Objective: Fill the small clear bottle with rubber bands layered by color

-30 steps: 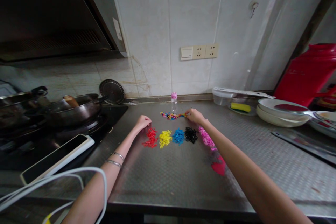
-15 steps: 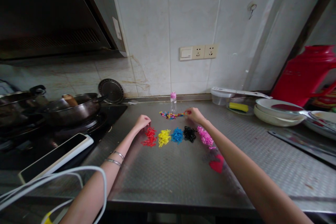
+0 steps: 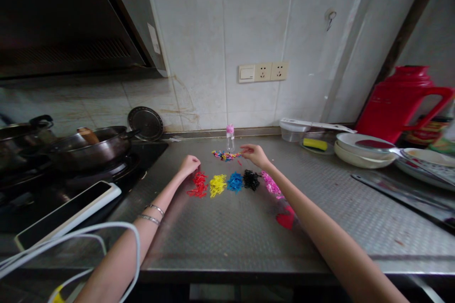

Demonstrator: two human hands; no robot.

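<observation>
A stained white tile wall (image 3: 220, 47) with a socket panel (image 3: 263, 72) rose behind a steel counter (image 3: 341, 227), beside a dark range hood (image 3: 67, 21), in a dim kitchen.

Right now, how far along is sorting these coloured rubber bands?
Mostly done: the red pile, yellow pile, blue pile, black pile and pink pile lie separate. In hand: the right hand is at the end of the small mixed heap; the left hand is beside the red pile. Left: that mixed heap, in front of the bottle.
</observation>
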